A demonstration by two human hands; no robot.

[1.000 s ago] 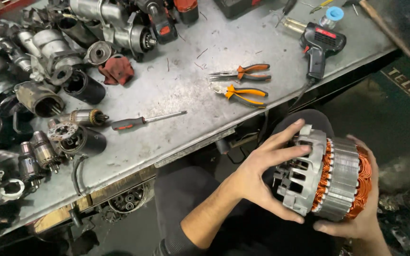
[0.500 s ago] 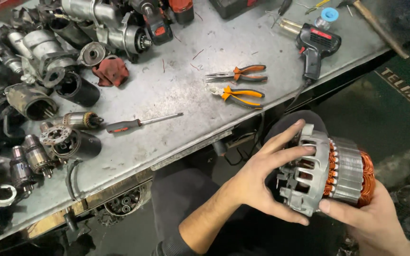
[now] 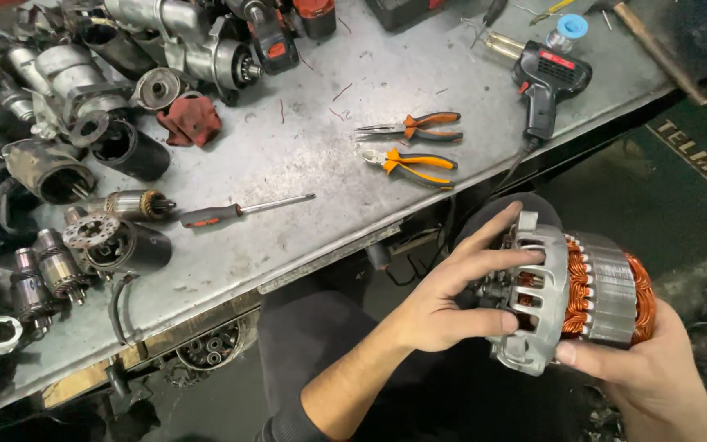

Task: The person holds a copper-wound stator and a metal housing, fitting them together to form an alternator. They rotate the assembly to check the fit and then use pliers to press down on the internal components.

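An alternator half (image 3: pixel 570 295), a silver slotted housing with copper stator windings behind it, is held off the bench at the lower right. My left hand (image 3: pixel 452 295) presses spread fingers against the housing's open face. Underneath and behind it, my right hand (image 3: pixel 648 368) cups the copper-wound end, thumb on the housing's lower edge. Both hands are below the front edge of the metal workbench (image 3: pixel 304 155).
On the workbench lie two orange-handled pliers (image 3: pixel 411 143), a screwdriver (image 3: pixel 239 210), a black and red soldering gun (image 3: pixel 546 86) and a red rag (image 3: pixel 190 119). Several starter motors and housings (image 3: pixel 67 155) crowd the left side. My dark trousers (image 3: pixel 321 327) are below.
The alternator half has been turned in my hands, so the housing face points more to the left. My left fingers have shifted across it.
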